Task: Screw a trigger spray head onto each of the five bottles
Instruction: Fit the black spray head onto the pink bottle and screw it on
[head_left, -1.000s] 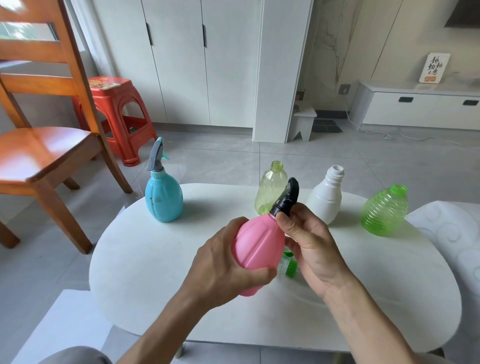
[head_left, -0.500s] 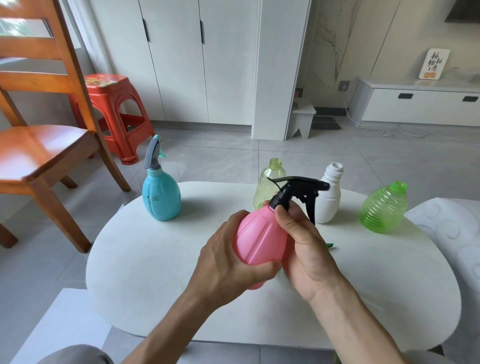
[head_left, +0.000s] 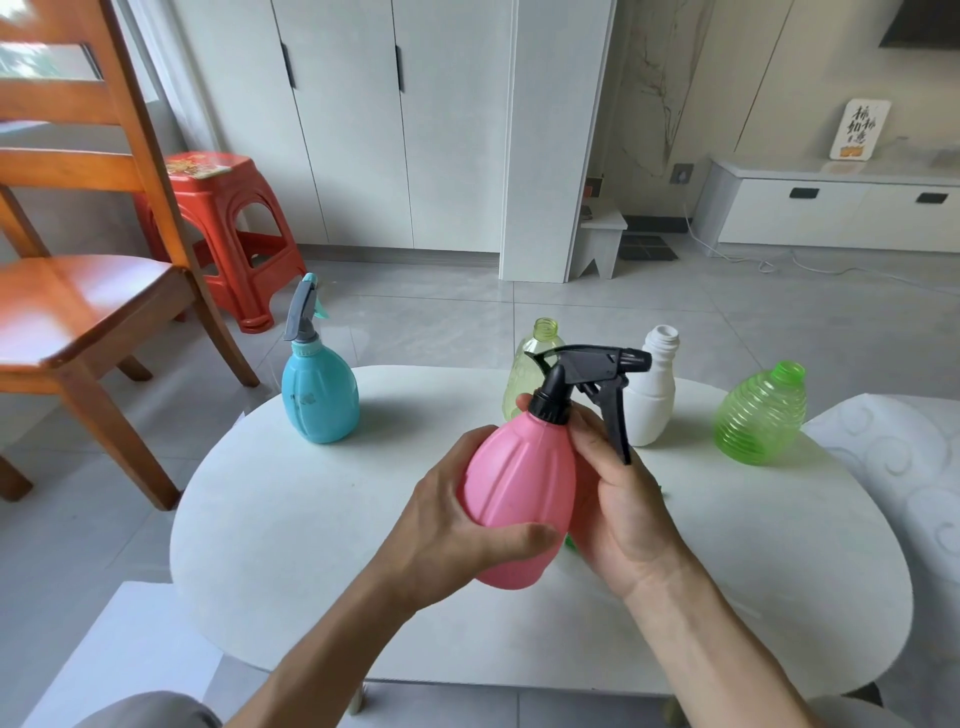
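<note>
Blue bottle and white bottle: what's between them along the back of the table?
Head view: between the blue bottle and the white bottle stands the capless yellow-green bottle; otherwise bare table.

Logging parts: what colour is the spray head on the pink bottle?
Black, clearest in the head view.

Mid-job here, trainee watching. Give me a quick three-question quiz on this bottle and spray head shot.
1. True or false: the blue bottle already carries a spray head.
2. How many bottles on the table have bare, open necks? A) one B) two C) three
3. Fill in: the left hand grips the pink bottle's ____, while the right hand pinches the collar of the black spray head.

Key
1. True: a grey spray head sits on it.
2. C: the yellow bottle, the white bottle and the green bottle.
3. body
</note>
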